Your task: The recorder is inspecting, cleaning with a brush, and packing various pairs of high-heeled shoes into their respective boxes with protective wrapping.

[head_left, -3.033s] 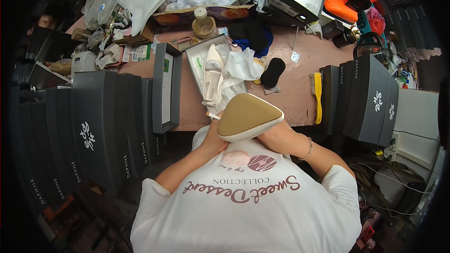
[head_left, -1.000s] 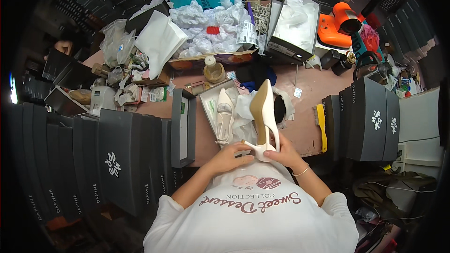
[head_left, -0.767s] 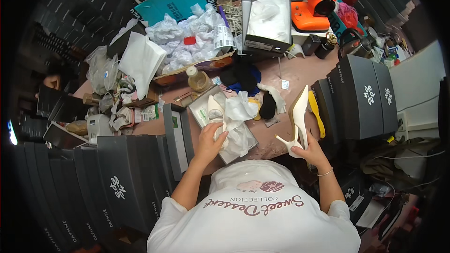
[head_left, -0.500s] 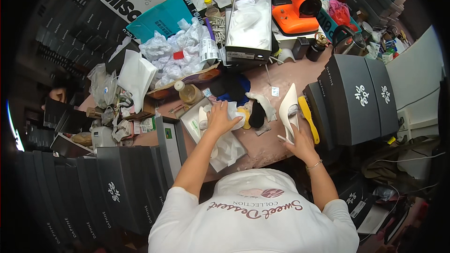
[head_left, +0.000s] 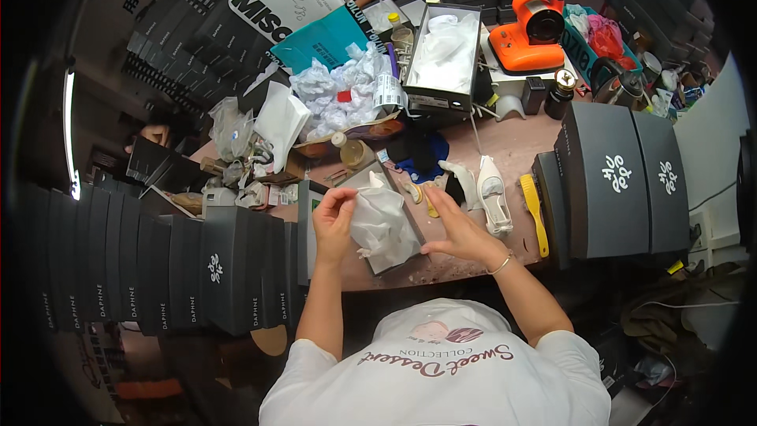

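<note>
An open grey shoebox (head_left: pixel 413 223) lies on the table in front of me, with crumpled white tissue paper (head_left: pixel 384 221) covering its inside. At the box's left side my left hand (head_left: pixel 334 221) pinches the edge of that paper between thumb and fingers. My right hand (head_left: pixel 461 230) is open over the right side of the box, fingers spread and holding nothing. To its right a white pointed shoe (head_left: pixel 494 197) lies on the table, apart from the hand. What lies under the tissue is hidden.
A yellow-handled brush (head_left: pixel 534 213) lies beside the big grey shoeboxes (head_left: pixel 603 181) at right. Behind the open box are a bottle of liquid (head_left: pixel 352 151) and dark cloths (head_left: pixel 422 156). Further back stand a paper-filled shoebox (head_left: pixel 444 51) and an orange machine (head_left: pixel 527 39). More boxes (head_left: pixel 229 268) line the left.
My right hand has let go of the white shoe, which now lies on the table, and moved left to the box. My left hand has shifted to the tissue's left edge. The view has shifted.
</note>
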Available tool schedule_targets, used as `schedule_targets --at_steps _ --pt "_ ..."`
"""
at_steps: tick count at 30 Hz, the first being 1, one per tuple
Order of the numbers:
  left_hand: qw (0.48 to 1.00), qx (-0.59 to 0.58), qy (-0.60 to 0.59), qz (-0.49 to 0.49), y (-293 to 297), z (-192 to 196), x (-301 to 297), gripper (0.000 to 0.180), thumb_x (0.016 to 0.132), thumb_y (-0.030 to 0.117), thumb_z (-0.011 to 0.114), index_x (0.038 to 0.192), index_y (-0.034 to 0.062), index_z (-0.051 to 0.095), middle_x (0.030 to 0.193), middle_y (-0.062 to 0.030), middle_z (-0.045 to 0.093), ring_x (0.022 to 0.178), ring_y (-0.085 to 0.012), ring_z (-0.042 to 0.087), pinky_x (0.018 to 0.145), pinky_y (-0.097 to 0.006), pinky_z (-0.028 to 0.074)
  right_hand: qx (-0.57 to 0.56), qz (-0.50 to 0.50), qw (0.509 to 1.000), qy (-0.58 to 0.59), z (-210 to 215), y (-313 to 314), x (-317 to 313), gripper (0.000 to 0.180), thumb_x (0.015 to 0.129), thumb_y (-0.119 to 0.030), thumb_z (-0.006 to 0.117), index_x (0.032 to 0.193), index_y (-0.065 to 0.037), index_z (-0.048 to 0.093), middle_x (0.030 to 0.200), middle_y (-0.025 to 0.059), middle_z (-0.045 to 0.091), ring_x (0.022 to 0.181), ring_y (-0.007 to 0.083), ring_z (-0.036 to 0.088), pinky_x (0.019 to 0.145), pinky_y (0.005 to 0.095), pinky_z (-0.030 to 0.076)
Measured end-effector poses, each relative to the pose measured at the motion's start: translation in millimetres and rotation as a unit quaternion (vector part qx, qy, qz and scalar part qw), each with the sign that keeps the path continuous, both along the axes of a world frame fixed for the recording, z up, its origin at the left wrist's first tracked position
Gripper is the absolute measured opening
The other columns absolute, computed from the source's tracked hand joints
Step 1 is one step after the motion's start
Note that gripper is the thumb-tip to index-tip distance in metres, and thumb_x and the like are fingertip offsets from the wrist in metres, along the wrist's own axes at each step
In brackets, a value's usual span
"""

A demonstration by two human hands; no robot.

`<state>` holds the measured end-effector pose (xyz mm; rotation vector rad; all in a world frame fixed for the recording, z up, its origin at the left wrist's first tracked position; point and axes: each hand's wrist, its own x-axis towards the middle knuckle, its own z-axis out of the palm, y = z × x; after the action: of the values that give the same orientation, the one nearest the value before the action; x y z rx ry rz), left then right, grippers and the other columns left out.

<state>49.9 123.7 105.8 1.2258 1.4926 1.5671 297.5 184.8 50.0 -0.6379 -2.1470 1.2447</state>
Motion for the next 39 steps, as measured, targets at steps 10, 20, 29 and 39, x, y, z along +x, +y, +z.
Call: schedule_targets --at_steps 10,20,29,39 --pt "0.954 0.215 -0.18 -0.106 -96.0 28.0 2.0 0.086 0.08 0.052 0.068 0.143 0.0061 0.029 0.134 -0.0125 0.045 0.123 -0.0223 0.044 0.104 -0.038 0.033 -0.004 -0.17 0.976 0.139 -46.8 -104.2 -86.7 0.031 0.086 -0.01 0.06 0.117 -0.004 0.058 0.116 0.0142 0.06 0.103 0.0285 0.059 0.088 0.0398 0.047" --pt "0.932 -0.02 0.153 -0.329 -263.0 -109.5 63.1 0.055 0.081 -0.002 0.06 0.134 0.0011 0.043 0.109 -0.0171 0.056 0.093 -0.0244 0.058 0.073 -0.03 0.048 -0.535 -0.37 0.673 0.352 -47.8 -264.6 -17.4 0.056 0.093 -0.04 0.057 0.125 0.005 0.047 0.114 0.0126 0.059 0.102 0.0211 0.057 0.089 0.0364 0.047" --pt "0.946 -0.096 0.008 -0.311 -240.8 -115.2 96.9 0.014 0.092 0.007 0.054 0.096 -0.004 0.061 0.078 0.0008 0.055 0.069 -0.0068 0.045 0.062 -0.023 0.038 -0.434 -0.512 0.649 0.359 -109.7 -335.3 87.9 0.051 0.09 -0.04 0.062 0.116 0.003 0.053 0.104 0.0094 0.062 0.089 0.0152 0.059 0.08 0.0334 0.049" --pt "0.9 -0.125 0.063 -0.414 -248.9 -87.7 227.0 0.031 0.092 0.02 0.063 0.069 0.0025 0.053 0.063 0.0063 0.046 0.06 -0.0041 0.039 0.052 -0.021 0.032 0.064 -0.499 0.859 -0.094 -23.6 -405.5 139.7 0.054 0.076 -0.025 0.07 0.121 -0.003 0.052 0.113 0.0178 0.057 0.109 0.0339 0.054 0.098 0.0414 0.038"
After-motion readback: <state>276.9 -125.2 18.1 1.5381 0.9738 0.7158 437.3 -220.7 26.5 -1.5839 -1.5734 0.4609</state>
